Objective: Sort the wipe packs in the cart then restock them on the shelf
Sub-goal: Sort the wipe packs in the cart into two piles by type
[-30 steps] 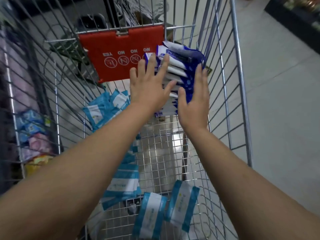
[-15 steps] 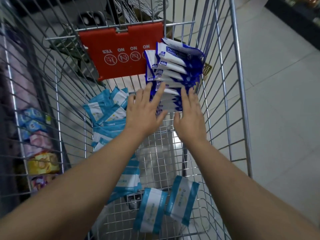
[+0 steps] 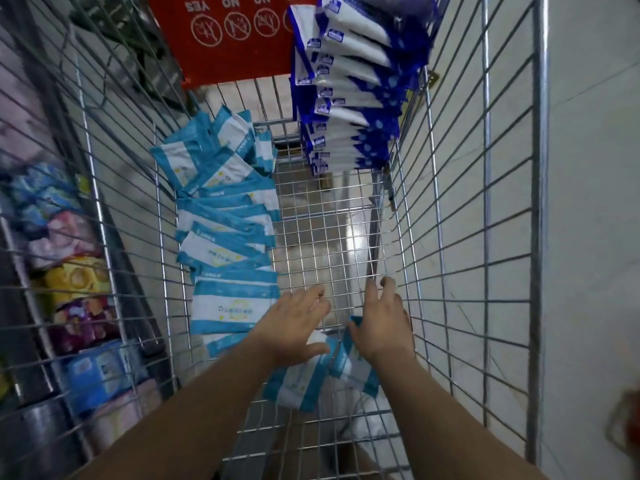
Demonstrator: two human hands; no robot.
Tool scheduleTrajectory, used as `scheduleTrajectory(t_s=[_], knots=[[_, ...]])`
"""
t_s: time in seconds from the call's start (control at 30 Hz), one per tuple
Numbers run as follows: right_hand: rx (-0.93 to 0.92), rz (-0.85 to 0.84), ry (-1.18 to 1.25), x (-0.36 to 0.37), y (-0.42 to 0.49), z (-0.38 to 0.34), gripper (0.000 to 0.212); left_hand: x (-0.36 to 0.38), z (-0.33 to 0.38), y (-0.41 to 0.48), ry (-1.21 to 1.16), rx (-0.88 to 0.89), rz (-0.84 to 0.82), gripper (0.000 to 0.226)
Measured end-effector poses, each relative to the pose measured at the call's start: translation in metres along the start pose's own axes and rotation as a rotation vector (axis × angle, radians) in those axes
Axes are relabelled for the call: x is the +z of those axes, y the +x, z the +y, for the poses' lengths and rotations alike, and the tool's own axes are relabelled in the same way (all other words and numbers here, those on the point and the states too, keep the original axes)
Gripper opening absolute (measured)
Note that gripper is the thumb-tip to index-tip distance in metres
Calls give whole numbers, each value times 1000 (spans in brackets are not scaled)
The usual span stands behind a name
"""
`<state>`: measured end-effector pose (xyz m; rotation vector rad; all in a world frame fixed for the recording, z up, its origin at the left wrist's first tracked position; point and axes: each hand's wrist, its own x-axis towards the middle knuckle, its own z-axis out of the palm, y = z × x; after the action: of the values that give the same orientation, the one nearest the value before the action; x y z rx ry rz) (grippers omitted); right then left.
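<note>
Since the teal-and-white soft plastic wipe packs (image 3: 298, 379) at the near end of the silver wire cart (image 3: 485, 237) look light and slick, pinch their sealed edges; left hand (image 3: 294, 327) and right hand (image 3: 384, 323) lie over them, grip released.

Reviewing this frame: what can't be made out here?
Head view: the dark-blue pack stack runs past the top edge, so its height is unknown.
Print on the row of light-blue packs: too small and blurred.
Whether the left hand or right hand touches the loose packs beneath: hidden by the hands themselves.
Shelf goods behind the cart wires: blurred.
</note>
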<state>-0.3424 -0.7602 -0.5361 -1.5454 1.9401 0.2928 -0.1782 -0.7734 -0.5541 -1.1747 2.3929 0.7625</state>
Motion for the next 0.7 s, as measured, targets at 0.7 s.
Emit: scheduleTrajectory(t_s=[0.7], knots=[[20, -583, 12, -27, 5, -17, 31, -20, -10, -32, -317, -223, -154, 10]])
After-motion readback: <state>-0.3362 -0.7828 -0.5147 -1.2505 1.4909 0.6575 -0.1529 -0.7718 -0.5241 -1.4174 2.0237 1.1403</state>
